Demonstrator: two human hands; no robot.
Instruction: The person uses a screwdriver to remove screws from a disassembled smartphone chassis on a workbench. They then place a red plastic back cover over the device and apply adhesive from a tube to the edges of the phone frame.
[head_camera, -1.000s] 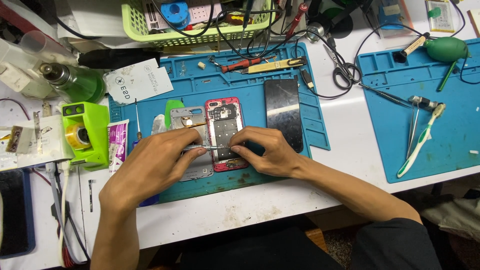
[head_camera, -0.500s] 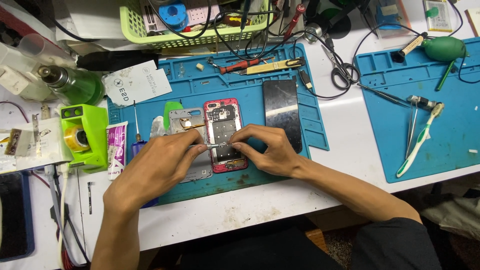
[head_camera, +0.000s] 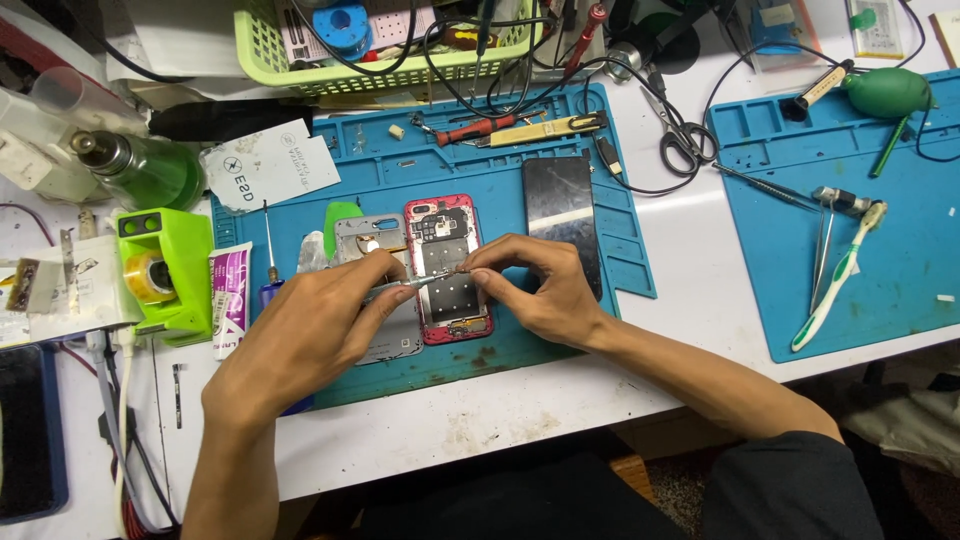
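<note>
An opened phone with a red frame (head_camera: 447, 268) lies face down on a blue work mat (head_camera: 560, 110). My left hand (head_camera: 310, 335) holds metal tweezers (head_camera: 405, 287) whose tips reach over the phone's middle. My right hand (head_camera: 535, 285) rests on the phone's right side, its fingertips pinched at the tweezer tips; whether a small part sits between them I cannot tell. A grey metal plate (head_camera: 368, 238) lies just left of the phone, partly under my left hand. A dark phone screen (head_camera: 560, 205) lies to the right.
A green tape dispenser (head_camera: 158, 270) and a white-and-purple tube (head_camera: 229, 296) sit at the left. A green basket (head_camera: 390, 45) of cables stands at the back. Scissors (head_camera: 680, 140), a toothbrush (head_camera: 835, 290) and a second blue mat (head_camera: 900, 230) are at the right.
Both hands have shifted slightly upward over the phone, with the tweezer tips and my right fingertips meeting nearer the phone's middle. Nothing else has moved.
</note>
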